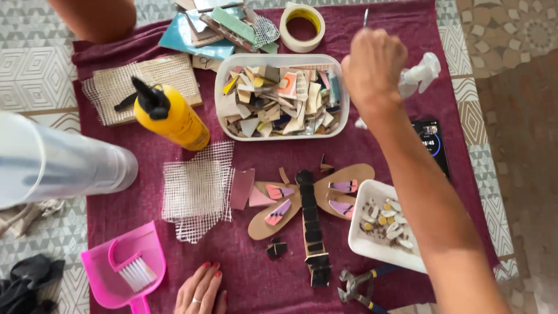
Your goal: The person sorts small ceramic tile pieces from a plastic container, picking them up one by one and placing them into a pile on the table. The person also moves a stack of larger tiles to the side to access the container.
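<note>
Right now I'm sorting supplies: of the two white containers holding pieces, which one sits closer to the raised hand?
The oval tub of mixed tile shards, just beside the right hand. The square tray of small pebbly bits lies lower, by the forearm.

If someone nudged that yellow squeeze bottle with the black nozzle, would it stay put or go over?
The yellow bottle would probably tip rather than slide: it looks tall and narrow, and it stands on soft maroon cloth, which likely grips its base. Once down, its rounded body would likely roll toward the mesh square. Its plastic looks smooth, so perhaps slightly slippery. How full or heavy it is cannot be told.
</note>
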